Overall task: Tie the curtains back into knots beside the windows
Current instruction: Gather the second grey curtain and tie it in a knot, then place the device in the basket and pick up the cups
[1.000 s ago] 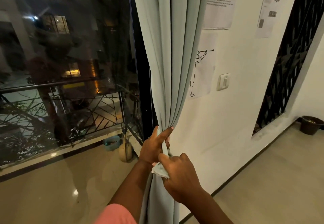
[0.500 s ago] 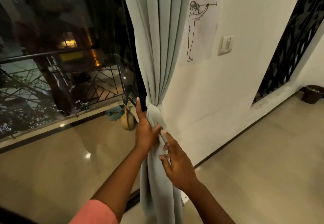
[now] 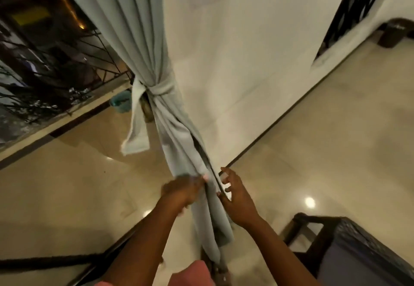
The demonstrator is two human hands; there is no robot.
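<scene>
Grey curtain [image 3: 143,39] is hanging beside the window [image 3: 44,46], tied at its band [image 3: 156,89]. My left hand [image 3: 182,190] is gripping the tail; my right fingers [image 3: 226,171] are spreading wide. Tugging could loosen that band.

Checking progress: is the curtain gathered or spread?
Gathered: a tie band cinches the curtain into one bundle beside the window.
</scene>
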